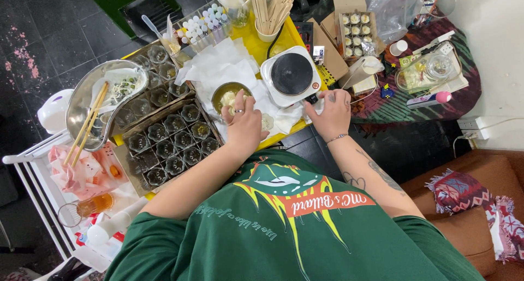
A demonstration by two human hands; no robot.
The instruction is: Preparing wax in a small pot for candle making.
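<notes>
— Head view, hands?
— Left hand (244, 122) is closed around a small cup (267, 121) just beside the hotplate (291, 75); right hand (331, 113) pinches something hidden there.
— Progress?
— Tray jars (173, 142) look unfilled; the metal bowl (229, 97) holds wax.

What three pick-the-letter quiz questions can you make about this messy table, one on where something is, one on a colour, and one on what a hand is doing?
1. Where do the wooden chopsticks rest?
A. in the metal tray
B. on the hot plate
C. on the floor

2. What colour is the table top?
A. blue
B. yellow
C. pink

3. What is the right hand doing?
A. waving in the air
B. holding a cup
C. touching the hot plate's front edge

Answers:
1 A, the sticks lean across the tray's rim.
2 B, yellow shows between the white paper and the hot plate.
3 C, its fingers meet the knob side, while the left hand is by the small metal pot.
</notes>
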